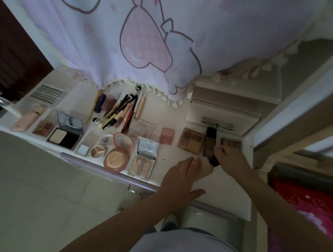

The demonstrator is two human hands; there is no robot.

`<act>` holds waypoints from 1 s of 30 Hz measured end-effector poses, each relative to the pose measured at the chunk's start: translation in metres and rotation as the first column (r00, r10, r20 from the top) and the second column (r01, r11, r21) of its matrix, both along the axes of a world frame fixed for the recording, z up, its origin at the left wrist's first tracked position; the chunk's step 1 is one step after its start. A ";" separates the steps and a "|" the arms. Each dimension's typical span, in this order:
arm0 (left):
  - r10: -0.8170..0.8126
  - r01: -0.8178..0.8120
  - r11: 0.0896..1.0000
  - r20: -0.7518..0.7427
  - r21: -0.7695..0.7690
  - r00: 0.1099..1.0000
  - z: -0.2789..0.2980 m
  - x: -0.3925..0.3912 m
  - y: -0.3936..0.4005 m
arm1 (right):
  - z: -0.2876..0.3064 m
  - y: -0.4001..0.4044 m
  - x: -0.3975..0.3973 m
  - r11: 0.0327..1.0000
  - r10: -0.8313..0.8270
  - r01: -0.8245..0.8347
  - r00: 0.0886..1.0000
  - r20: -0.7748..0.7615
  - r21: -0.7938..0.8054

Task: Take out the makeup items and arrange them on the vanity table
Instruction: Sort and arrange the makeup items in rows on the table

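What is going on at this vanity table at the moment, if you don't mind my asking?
A person is laying out makeup on a white vanity table. Both hands are on a dark rectangular bottle at the right end: the right hand grips its side, and the left hand is at its near end. Already set out are open compacts and palettes in a row, including a round pink compact, with a heap of pencils and brushes behind them.

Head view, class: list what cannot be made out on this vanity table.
- Dark bottle: its lower end is covered by the left hand and right hand.
- White pot: its lettering is too small and turned to read.
- Pencils and brushes: piled and overlapping, so no count.
- Vanity table back: hidden under the hanging cloth.
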State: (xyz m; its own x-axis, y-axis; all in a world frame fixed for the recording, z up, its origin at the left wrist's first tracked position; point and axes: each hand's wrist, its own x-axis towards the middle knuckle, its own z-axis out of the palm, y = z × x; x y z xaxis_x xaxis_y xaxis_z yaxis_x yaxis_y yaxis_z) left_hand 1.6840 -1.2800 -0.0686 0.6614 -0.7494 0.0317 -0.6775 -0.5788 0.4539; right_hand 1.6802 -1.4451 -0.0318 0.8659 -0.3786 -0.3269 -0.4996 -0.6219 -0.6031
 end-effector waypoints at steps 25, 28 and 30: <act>0.157 -0.159 0.987 -0.063 -0.026 0.986 0.068 0.071 0.038 | 0.072 0.027 0.047 0.876 0.460 -0.475 0.875 0.150 0.087; 0.162 -0.162 0.987 0.022 -0.003 0.987 0.068 0.077 0.038 | 0.072 0.031 0.056 0.911 0.403 -0.411 0.904 0.139 0.028; 0.156 -0.157 0.988 0.056 0.007 0.986 0.069 0.080 0.038 | 0.071 0.032 0.060 0.901 0.432 -0.432 0.891 0.137 -0.030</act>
